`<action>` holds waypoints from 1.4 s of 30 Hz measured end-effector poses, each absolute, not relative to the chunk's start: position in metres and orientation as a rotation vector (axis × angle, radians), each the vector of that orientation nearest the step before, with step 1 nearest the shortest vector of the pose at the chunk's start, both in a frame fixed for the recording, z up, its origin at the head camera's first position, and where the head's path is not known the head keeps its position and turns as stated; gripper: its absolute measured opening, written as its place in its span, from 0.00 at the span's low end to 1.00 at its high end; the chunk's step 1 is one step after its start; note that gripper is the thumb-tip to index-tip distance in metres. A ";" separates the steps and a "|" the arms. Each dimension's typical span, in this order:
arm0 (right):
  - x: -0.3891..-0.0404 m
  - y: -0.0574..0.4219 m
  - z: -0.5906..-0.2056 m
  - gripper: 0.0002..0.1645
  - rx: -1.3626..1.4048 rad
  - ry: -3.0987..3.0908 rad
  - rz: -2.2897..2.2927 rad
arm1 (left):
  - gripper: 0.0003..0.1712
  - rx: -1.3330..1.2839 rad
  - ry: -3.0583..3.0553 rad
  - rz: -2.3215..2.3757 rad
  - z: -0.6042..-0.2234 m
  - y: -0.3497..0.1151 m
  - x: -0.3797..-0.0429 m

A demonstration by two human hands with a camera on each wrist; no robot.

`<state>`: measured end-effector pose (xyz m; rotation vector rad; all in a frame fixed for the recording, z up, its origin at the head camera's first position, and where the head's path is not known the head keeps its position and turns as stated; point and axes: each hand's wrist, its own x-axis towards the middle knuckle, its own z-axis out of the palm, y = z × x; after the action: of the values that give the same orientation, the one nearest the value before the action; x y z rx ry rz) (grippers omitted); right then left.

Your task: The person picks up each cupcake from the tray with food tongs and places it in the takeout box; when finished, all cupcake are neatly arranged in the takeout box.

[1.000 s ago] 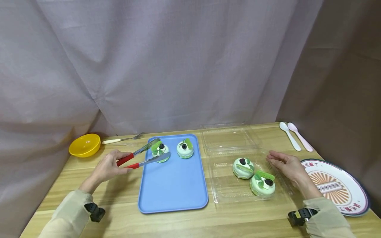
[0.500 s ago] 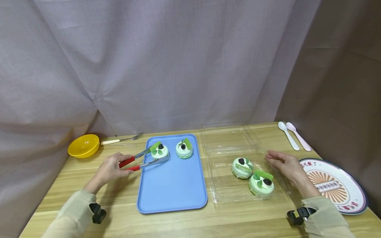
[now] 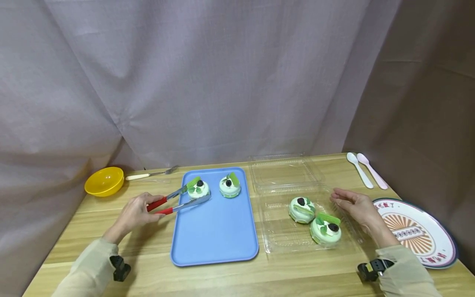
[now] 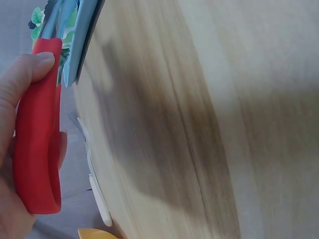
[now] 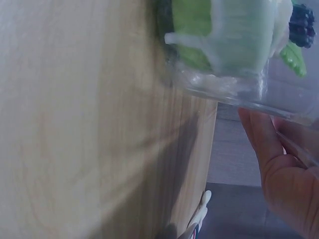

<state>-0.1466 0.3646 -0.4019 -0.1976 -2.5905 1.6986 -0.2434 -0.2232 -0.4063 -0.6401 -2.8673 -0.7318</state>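
Grips red-handled tongs (image 3: 168, 210) in the left hand (image 3: 135, 212), with fingers clamped on the handles and metal arms to either side of the left cake (image 3: 198, 189), on the far left of a blue tray (image 3: 215, 231). Has a second cake (image 3: 230, 187) just right of it, also on the tray. Holds the right hand (image 3: 360, 210) at the right edge of an open clear box (image 3: 289, 250), with fairly straight fingers; cannot tell whether pinching the rim. Has a third cake (image 3: 302, 211) and, nearer and right, a fourth cake (image 3: 325, 233) inside the near half.
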 end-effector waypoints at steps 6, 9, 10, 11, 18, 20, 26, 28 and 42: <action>-0.148 0.365 -0.403 0.33 -0.192 -2.580 1.722 | 0.28 -0.661 -2.835 -0.731 -0.407 -0.225 -0.238; -0.148 0.365 -0.402 0.33 -0.190 -2.576 1.736 | 0.28 -0.674 -2.810 -0.722 -0.407 -0.227 -0.235; -0.148 0.365 -0.401 0.33 -0.196 -2.581 1.729 | 0.28 -0.678 -2.802 -0.722 -0.406 -0.227 -0.234; -0.148 0.365 -0.401 0.33 -0.201 -2.588 1.720 | 0.28 -0.681 -2.797 -0.722 -0.406 -0.228 -0.233; -0.148 0.365 -0.399 0.32 -0.230 -2.661 1.589 | 0.30 -0.684 -2.804 -0.757 -0.403 -0.228 -0.227; -0.148 0.365 -0.399 0.32 -0.232 -2.664 1.583 | 0.30 -0.683 -2.806 -0.756 -0.404 -0.228 -0.225; -0.148 0.365 -0.400 0.32 -0.226 -2.666 1.582 | 0.30 -0.685 -2.806 -0.753 -0.406 -0.228 -0.222; -0.148 0.365 -0.400 0.32 -0.226 -2.672 1.573 | 0.30 -0.684 -2.804 -0.752 -0.407 -0.228 -0.222; -0.148 0.363 -0.401 0.30 -0.211 -2.699 1.527 | 0.30 -0.677 -2.799 -0.764 -0.411 -0.225 -0.219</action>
<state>-0.1483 0.3634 -0.4014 -0.2106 -2.6994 1.5269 -0.2190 -0.2255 -0.4107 -0.6767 -2.7989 -0.7635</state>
